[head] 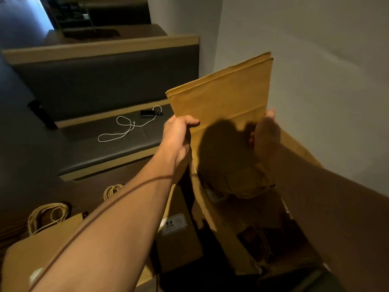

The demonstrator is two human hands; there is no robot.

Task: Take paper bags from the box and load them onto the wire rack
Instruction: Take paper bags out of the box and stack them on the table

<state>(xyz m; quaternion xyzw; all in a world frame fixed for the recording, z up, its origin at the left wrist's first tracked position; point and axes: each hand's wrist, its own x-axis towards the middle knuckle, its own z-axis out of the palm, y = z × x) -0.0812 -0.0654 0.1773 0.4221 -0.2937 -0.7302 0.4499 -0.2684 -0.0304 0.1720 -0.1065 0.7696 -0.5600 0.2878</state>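
while both hands hold it up, the stack of paper bags stands on end above the open box, its long axis running up and away from the person, the closed bottoms uppermost and the handles hanging low in shadow. the left hand pinches the stack's left edge, thumb curled over the front; the right hand clasps the right edge, so each grip sits about halfway up, one on each side, neither clearly nearer. the stack leans slightly to the right, close to the wall. no wire rack is in view, so which way the load must travel cannot be told. the right hand's fingers are lost in shadow, and the box's contents are too dark to make out. more bags lie at lower left.
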